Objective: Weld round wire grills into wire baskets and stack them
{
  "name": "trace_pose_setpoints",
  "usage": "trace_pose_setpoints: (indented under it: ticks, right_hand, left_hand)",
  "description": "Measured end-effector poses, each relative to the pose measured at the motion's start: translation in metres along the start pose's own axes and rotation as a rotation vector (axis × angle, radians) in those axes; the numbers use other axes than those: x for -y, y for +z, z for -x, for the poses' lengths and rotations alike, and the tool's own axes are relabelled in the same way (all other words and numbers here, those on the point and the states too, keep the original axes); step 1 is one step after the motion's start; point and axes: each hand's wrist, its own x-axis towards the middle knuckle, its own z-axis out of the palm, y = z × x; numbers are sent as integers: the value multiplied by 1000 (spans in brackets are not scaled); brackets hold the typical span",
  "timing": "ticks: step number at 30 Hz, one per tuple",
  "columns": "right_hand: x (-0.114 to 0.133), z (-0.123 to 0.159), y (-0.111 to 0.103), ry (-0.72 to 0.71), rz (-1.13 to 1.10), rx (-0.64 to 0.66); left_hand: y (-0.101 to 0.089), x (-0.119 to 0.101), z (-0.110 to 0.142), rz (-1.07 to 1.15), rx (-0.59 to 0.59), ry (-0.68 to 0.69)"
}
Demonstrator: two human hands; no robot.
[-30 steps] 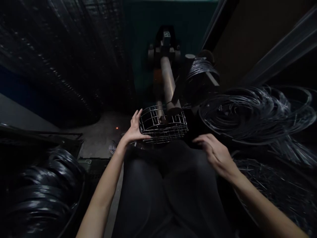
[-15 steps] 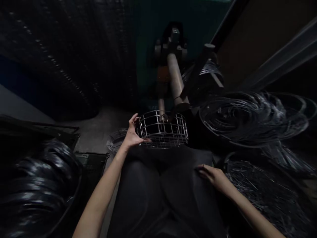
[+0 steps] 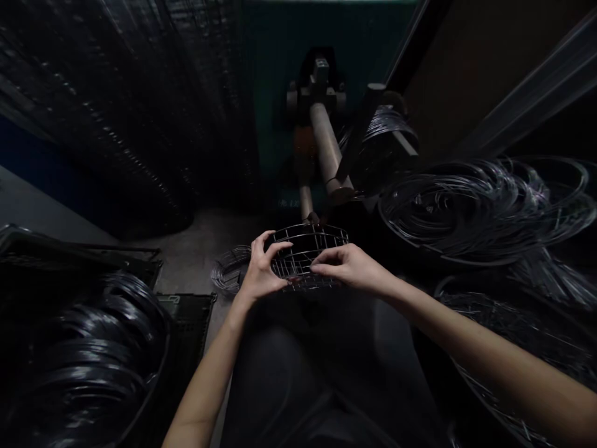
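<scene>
A round basket of metal wire [image 3: 298, 266] hangs in front of my knees, its far side close to the tip of the machine's thin lower rod [image 3: 306, 202]. Around the basket's left side my left hand [image 3: 261, 267] is closed, thumb low and fingers curled over the upper wires. My right hand [image 3: 352, 266] reaches across the basket's right front, thumb and forefinger pinched together over the wires. Whatever lies between those fingertips is too small to make out. Above the basket extends the machine's thick metal arm [image 3: 326, 149].
Wire coils [image 3: 448, 211] pile up in a container on the right, above a bin of short wire pieces [image 3: 527, 336]. At left, wire rings [image 3: 97, 354] stand stacked near dark crates [image 3: 186, 317]. Another wire piece [image 3: 228, 269] lies on the floor left of the basket.
My right hand has risen from my right thigh to the basket, its fingers now pinched. The basket sits slightly lower in view, with my left hand still on its left side.
</scene>
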Motion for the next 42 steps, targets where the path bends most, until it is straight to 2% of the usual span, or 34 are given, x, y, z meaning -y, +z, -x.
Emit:
trace_pose_setpoints:
  ticks: [4,7,11,16,21,29,36,42]
  right_hand:
    - [4,6,10,-215,468,-24]
    - [0,18,17,-255,801,-2]
    - [-17,29,17,-310,999,-43]
    - [-40,30,8,-466,1041,-177]
    - [-47,25,3,-506,1034,-209]
    - [-50,25,3,-640,1018,-265]
    - [-39,18,-8,-541,1013,-221]
    - [-36,9,-15,-545,1018,-224]
  left_hand:
    - [9,-2,9,30,68,16]
    - [15,-6,9,30,96,43]
    - [23,-10,2,15,92,73]
    - [35,-12,-8,41,86,58]
    - [46,-10,-14,32,59,63]
    - [41,-9,-12,-12,44,95]
    - [41,-9,-27,36,60,61]
    - [38,-6,-39,53,61,46]
